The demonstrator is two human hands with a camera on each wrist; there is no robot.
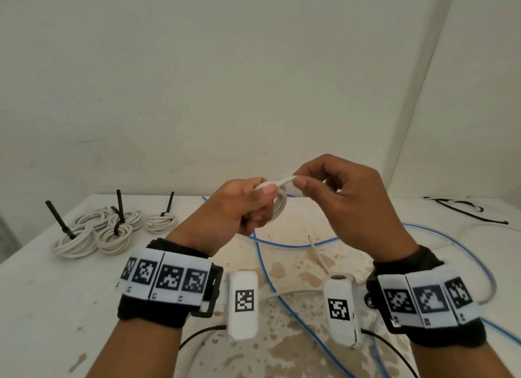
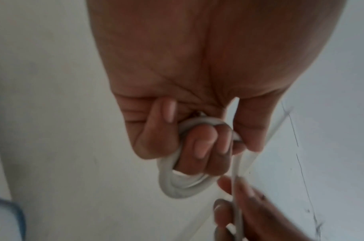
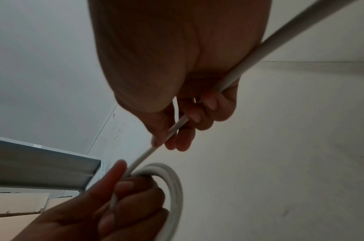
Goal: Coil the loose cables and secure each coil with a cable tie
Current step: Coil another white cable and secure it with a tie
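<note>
Above the middle of the table my left hand grips a small coil of white cable, fingers curled through its loops, thumb on top. My right hand pinches the same white cable just right of the coil, between thumb and forefinger. The cable's free run passes under the right palm and away. In the right wrist view the coil hangs round the left fingers.
Several tied white coils with black cable ties sticking up lie at the table's back left. A blue cable loops across the stained tabletop. More black ties lie at the back right. Walls stand close behind.
</note>
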